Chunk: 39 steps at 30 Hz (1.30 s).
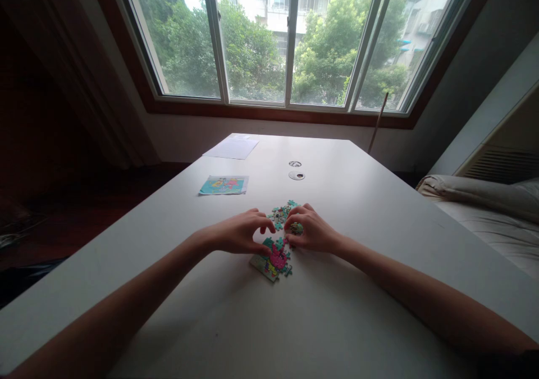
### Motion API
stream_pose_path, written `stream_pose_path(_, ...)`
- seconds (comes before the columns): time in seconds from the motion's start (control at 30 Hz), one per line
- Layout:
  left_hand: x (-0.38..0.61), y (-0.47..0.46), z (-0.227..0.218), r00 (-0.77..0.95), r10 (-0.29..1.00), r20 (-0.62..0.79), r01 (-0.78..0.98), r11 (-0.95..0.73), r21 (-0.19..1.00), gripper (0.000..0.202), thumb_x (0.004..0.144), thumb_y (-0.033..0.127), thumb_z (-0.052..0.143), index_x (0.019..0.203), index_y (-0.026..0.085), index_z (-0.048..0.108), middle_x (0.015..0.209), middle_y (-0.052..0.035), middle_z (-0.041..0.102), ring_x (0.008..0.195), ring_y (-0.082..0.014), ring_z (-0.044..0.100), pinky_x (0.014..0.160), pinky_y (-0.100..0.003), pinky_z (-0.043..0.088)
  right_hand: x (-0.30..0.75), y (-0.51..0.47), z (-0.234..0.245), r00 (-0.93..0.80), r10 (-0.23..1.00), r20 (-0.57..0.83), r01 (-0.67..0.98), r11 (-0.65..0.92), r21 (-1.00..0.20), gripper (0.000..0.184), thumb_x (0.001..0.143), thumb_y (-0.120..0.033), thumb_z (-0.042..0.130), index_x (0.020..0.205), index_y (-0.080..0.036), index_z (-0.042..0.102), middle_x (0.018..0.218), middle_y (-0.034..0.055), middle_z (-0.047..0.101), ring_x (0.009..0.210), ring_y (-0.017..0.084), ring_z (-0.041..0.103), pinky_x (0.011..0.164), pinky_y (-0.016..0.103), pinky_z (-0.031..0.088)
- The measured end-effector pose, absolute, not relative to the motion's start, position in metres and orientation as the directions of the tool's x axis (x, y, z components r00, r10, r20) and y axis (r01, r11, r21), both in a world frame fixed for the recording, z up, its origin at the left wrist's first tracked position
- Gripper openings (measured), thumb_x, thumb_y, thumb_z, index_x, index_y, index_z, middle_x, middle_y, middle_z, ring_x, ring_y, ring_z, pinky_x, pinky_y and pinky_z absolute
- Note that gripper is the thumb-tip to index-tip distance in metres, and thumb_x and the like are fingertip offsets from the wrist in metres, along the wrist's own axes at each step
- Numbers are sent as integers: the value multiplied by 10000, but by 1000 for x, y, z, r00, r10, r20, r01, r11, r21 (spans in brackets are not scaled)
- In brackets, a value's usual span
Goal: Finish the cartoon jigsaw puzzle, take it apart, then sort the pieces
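A partly joined jigsaw puzzle [275, 259] with a pink figure on green lies flat on the white table, tilted to my view. My left hand [246, 231] arches over its left side, thumb at the puzzle's upper edge, index finger held apart from it, nothing between them. On the other side, my right hand [312, 230] has thumb and index fingertips pinched close together at the puzzle's upper right, on what looks like a small puzzle piece mostly hidden by the fingers. Loose puzzle pieces [279, 215] lie in a pile just beyond and between both hands.
A colourful picture sheet [224, 185] lies at the left of the white table [357, 199], with white paper [231, 147] behind it. A round cable-hole cover [297, 175] sits near the far middle. Beyond are windows; a cushioned seat [484, 199] stands right.
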<state>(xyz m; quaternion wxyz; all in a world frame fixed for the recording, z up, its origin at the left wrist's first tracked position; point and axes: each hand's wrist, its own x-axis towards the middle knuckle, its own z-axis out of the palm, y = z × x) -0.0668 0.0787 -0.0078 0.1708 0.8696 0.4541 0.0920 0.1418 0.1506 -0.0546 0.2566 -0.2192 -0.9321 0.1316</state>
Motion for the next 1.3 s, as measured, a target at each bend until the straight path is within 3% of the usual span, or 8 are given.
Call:
stream_pose_path(0.1,-67,74,-4,560,823,-95,792,-499,353,480,625,460,662,1033,234,547,926,-33,531,905,-210,436,752,-276,365,141,152,-53,-749,494,441,325,854,-405,98,647,-154,627,741,-180,624,849,35,588,813,158,487,778,296,374)
stream_pose_path(0.23,-68,73,-3,531,831,-167,822,-457,340,503,571,470,687,992,242,531,954,-24,495,922,-216,411,751,-271,355,144,160,-54,-684,528,503,338,841,-423,64,689,-129,597,729,-179,605,747,20,590,744,143,497,718,272,387)
stream_pose_path(0.37,-71,74,-3,503,841,-200,844,-427,325,497,543,468,695,924,209,507,943,-24,487,914,-217,408,741,-269,355,148,164,-57,-704,483,520,344,873,-346,52,732,-214,604,760,-192,642,802,48,605,785,166,484,701,280,396)
stream_pose_path(0.53,-72,74,-1,463,857,-225,864,-381,328,499,543,452,685,913,187,479,921,-28,478,901,-212,412,721,-261,364,145,149,-56,-784,381,491,261,919,-295,177,775,-354,569,827,-213,663,848,52,600,796,159,482,726,293,392)
stream_pose_path(0.7,-69,73,0,444,863,-240,869,-350,349,499,535,424,688,913,187,467,891,-22,463,877,-207,421,697,-252,372,138,131,-56,-835,331,440,215,932,-294,246,745,-422,586,880,-229,659,900,47,586,808,159,472,750,305,386)
stream_pose_path(0.83,-68,73,-2,462,854,-239,857,-361,367,496,547,422,680,922,186,457,884,-24,456,873,-210,419,686,-257,378,136,127,-57,-849,341,403,213,919,-331,242,716,-436,610,803,-213,653,903,40,581,801,159,461,733,295,386)
stream_pose_path(1.07,-70,74,-9,541,822,-180,777,-406,480,465,588,405,656,915,184,410,917,-21,441,845,-184,434,708,-266,383,135,131,-57,-862,345,370,191,899,-394,237,691,-420,641,754,-193,626,840,40,585,808,158,484,741,286,375)
stream_pose_path(1.3,-72,76,-12,562,818,-120,682,-376,628,326,678,242,564,913,181,347,787,11,423,664,-114,407,564,-211,352,135,131,-51,-814,465,348,257,826,-502,168,676,-307,669,729,-168,591,693,6,584,683,121,505,652,242,381)
